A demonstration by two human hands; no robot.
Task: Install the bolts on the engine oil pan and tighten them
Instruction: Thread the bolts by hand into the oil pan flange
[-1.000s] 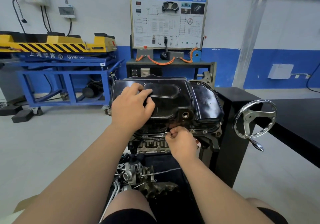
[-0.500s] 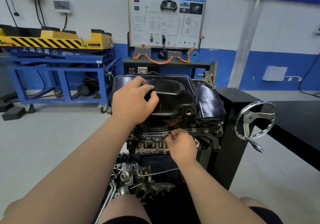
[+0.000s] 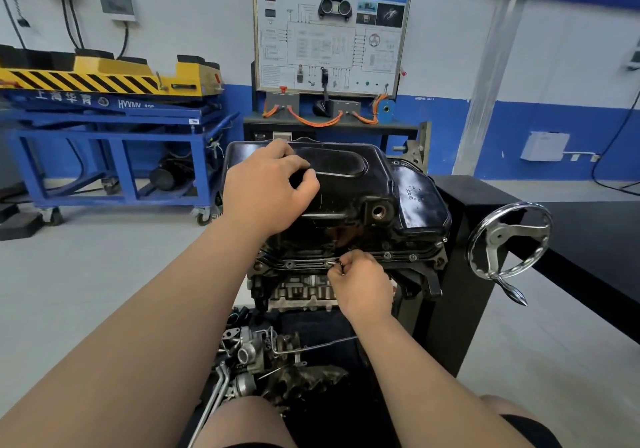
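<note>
Oil pan [image 3: 408, 201] under left hand [image 3: 266, 194]; right hand's [image 3: 363, 285] grip on near-edge bolt [image 3: 338, 266]

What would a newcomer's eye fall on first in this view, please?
The black oil pan at centre, with the left hand resting on top and the right hand pinching a bolt at its near flange. Next, the shiny handwheel to its right and the yellow-striped lift cart at far left.
</note>
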